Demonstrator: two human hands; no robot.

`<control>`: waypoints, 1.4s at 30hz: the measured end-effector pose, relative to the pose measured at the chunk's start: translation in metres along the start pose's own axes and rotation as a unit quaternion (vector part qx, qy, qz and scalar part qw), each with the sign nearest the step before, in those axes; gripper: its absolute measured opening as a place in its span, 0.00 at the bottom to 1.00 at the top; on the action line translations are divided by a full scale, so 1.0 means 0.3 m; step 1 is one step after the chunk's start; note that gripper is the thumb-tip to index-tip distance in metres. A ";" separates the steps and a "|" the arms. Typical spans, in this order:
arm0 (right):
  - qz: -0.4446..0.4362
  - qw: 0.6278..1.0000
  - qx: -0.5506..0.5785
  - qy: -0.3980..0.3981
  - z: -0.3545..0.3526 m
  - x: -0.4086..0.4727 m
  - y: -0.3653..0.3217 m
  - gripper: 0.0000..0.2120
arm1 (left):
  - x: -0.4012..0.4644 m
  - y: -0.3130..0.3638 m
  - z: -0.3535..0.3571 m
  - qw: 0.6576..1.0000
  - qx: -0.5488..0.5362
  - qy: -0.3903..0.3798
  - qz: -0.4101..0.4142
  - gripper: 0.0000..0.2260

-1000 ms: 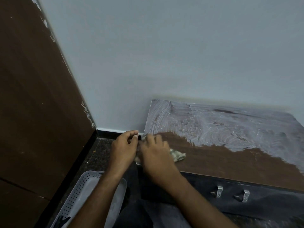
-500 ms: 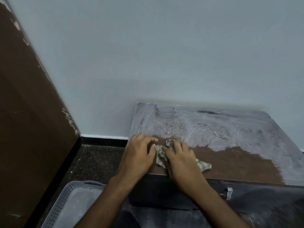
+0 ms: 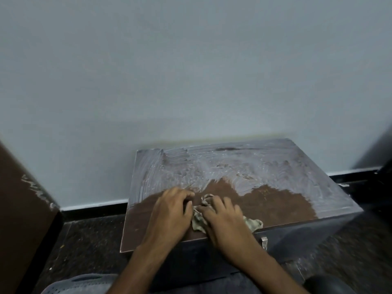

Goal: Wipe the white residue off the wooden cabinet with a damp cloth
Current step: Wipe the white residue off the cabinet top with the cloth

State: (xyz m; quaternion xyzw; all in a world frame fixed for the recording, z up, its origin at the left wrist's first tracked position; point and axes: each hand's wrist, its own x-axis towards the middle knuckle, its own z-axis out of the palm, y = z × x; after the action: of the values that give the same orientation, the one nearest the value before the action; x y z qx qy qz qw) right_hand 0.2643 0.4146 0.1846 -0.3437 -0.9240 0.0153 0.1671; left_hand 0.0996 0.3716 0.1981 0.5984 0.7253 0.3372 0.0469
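- Cabinet [image 3: 275,200]: low wooden unit against the wall; near strip of the top wiped brown.
- Residue [image 3: 244,166]: white smeared film over the rear and right of the top.
- Cloth [image 3: 199,221]: crumpled rag on the cleaned strip near the front edge, between and under both hands.
- Left hand [image 3: 169,211]: palm down, fingers curled, touching the cloth's left side; whether it actually grips the cloth cannot be told.
- Right hand [image 3: 222,217]: fingers spread nearly flat, pressing the cloth down.
- Risk: a loaded cloth would likely smear film back onto the cleaned wood.
- Risk: bunched so tightly, it may skip patches.
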 end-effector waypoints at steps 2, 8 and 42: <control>0.008 1.000 -0.009 0.001 -0.008 0.024 0.061 0.12 | 0.003 -0.003 0.006 1.000 0.007 -0.005 0.007 0.08; 0.157 0.987 -0.034 0.013 -0.025 0.181 0.152 0.11 | 0.025 0.017 0.016 1.000 0.024 0.001 0.004 0.09; 0.100 0.994 -0.006 0.029 0.010 0.160 0.291 0.14 | 0.150 0.086 0.089 0.997 0.002 -0.029 0.067 0.07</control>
State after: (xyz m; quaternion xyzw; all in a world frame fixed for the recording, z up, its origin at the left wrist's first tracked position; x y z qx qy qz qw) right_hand 0.2844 0.5124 0.1835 -0.4361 -0.8795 0.0166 0.1898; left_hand 0.1211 0.4251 0.2069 0.6555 0.6824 0.3205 0.0437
